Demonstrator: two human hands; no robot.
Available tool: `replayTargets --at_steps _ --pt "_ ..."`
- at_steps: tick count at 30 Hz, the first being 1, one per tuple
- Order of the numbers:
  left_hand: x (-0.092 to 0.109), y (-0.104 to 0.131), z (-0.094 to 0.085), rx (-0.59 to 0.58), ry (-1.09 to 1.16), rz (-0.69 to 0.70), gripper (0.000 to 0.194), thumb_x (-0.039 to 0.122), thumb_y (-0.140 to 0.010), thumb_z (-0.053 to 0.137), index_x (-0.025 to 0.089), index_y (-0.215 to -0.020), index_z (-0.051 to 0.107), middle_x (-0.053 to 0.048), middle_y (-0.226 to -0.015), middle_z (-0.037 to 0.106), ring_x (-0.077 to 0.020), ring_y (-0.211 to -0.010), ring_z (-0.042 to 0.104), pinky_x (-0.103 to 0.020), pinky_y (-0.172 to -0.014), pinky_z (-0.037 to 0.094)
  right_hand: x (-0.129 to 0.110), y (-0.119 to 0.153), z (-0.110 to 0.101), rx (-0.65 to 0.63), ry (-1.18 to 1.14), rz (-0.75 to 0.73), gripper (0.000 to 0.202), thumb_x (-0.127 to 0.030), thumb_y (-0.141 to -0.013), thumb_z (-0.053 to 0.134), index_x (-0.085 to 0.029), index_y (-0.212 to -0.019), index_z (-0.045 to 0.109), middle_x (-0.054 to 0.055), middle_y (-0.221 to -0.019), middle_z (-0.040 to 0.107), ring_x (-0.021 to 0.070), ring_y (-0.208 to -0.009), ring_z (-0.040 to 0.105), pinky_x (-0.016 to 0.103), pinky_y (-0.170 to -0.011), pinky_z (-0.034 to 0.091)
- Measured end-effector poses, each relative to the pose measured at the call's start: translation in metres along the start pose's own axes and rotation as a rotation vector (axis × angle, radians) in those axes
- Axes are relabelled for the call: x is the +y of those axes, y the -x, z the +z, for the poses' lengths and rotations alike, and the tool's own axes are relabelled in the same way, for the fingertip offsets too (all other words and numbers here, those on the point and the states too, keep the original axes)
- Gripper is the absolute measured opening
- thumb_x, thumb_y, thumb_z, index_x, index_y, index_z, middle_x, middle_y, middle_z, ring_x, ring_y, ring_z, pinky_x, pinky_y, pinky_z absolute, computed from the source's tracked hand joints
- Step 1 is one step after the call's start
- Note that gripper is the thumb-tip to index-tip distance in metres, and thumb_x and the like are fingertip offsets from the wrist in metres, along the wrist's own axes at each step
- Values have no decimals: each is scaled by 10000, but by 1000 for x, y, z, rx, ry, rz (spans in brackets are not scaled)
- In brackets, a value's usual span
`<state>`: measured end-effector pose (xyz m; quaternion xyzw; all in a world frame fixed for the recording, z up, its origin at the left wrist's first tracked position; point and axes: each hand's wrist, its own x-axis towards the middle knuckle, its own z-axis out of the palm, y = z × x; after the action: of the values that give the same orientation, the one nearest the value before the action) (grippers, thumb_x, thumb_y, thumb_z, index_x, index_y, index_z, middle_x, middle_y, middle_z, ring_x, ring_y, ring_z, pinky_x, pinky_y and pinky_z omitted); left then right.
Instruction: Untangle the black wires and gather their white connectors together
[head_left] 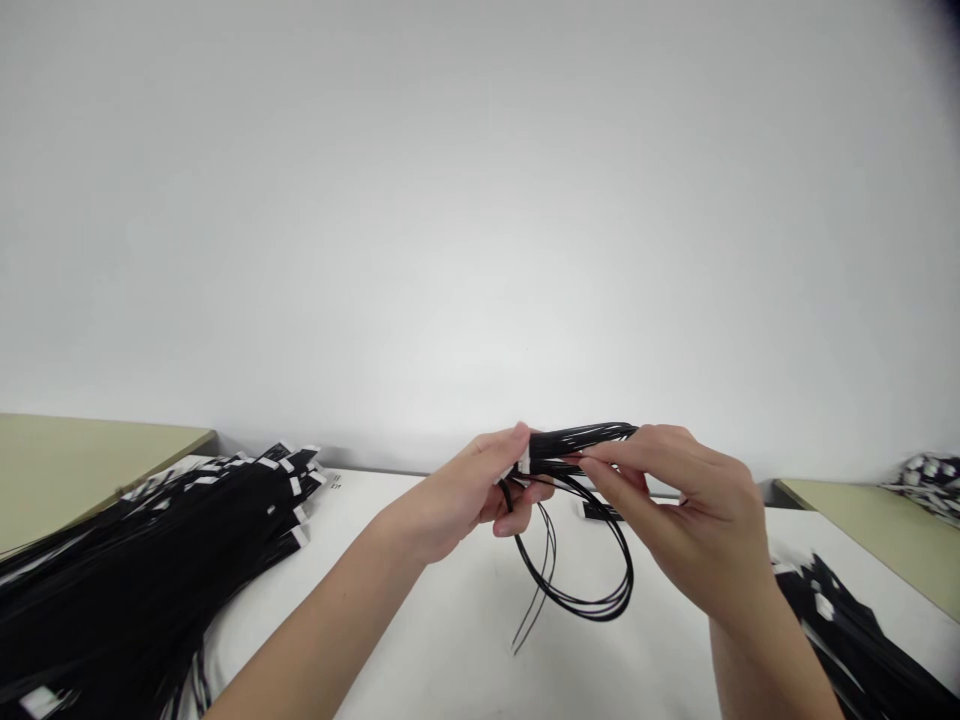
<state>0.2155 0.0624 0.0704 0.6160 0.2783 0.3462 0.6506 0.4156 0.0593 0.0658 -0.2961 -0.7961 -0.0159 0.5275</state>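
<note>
My left hand (495, 480) is closed around one end of a bundle of thin black wires (574, 440), where a white connector (524, 458) shows beside the thumb. From that grip a loop of the wires (600, 608) hangs down, and a few loose wire ends (534, 610) dangle beside it. My right hand (675, 490) pinches the wires to the right of the connector with thumb and forefinger. The fingertips hide exactly which wires they hold.
A large heap of black wires with white ends (150, 560) covers the left of the white table (450, 640). More black wires (855, 620) lie at the right. Beige boards (97, 450) flank both sides, and a pale wall (480, 220) stands behind.
</note>
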Motion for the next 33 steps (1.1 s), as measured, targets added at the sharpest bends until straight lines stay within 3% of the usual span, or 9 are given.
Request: replayTargets --at_steps 8,10,13,15,17,20,22,25,33 --pt "1 2 2 37 60 2 439 510 -950 328 154 -927 583 7 -745 419 -37 -460 322 -229 -484 205 -3 -1 1 6 -3 26 108 -120 -812 660 -224 -842 656 -31 -637 596 102 -550 482 326 -631 376" --pt "1 3 2 65 95 32 436 508 -952 332 167 -982 602 -1 -772 438 -34 -461 341 -231 -488 215 -2 -1 4 144 -40 63 158 -135 -790 681 -231 -913 657 -6 -707 591 135 -645 521 333 -667 415" --pt "1 6 3 134 209 93 450 538 -946 335 223 -1123 603 -5 -805 467 -28 -454 360 -230 -493 242 -1 0 7 506 -152 153 268 -160 -786 674 -239 -1038 626 43 -912 565 176 -820 545 355 -756 459" --pt "2 7 4 174 295 114 441 553 -937 352 260 -1150 604 -8 -846 495 -21 -452 376 -231 -506 269 0 1 7 599 -212 229 228 -167 -807 647 -237 -1022 617 46 -951 550 172 -845 549 344 -760 468" --pt "2 8 4 198 366 124 417 554 -931 373 288 -1140 618 -5 -886 520 -16 -450 393 -233 -520 295 0 2 5 427 -212 289 143 -187 -828 630 -232 -963 625 36 -920 580 160 -818 561 318 -737 471" --pt "2 8 5 206 435 126 384 542 -928 396 318 -1134 630 0 -937 556 -14 -446 412 -234 -532 319 -4 2 3 -52 -205 388 76 -256 -852 617 -237 -918 649 19 -880 634 149 -779 572 282 -698 476" --pt "1 7 6 204 472 115 369 535 -926 410 327 -1131 635 -1 -959 579 -17 -447 423 -233 -529 325 -8 1 6 -252 -257 464 101 -302 -866 598 -241 -917 660 15 -862 646 149 -769 577 252 -628 476" --pt "1 6 6 212 515 105 362 530 -921 428 324 -1128 642 -9 -978 602 -19 -447 428 -231 -521 332 -13 0 13 -320 -312 488 106 -297 -864 585 -241 -865 675 12 -812 647 151 -751 575 218 -528 448" --pt "1 6 6 234 511 90 368 534 -921 426 334 -1144 641 -18 -1037 621 -17 -451 408 -235 -526 354 -17 -1 21 -220 -230 411 105 -208 -841 565 -202 -742 596 12 -736 598 133 -689 515 209 -502 403"
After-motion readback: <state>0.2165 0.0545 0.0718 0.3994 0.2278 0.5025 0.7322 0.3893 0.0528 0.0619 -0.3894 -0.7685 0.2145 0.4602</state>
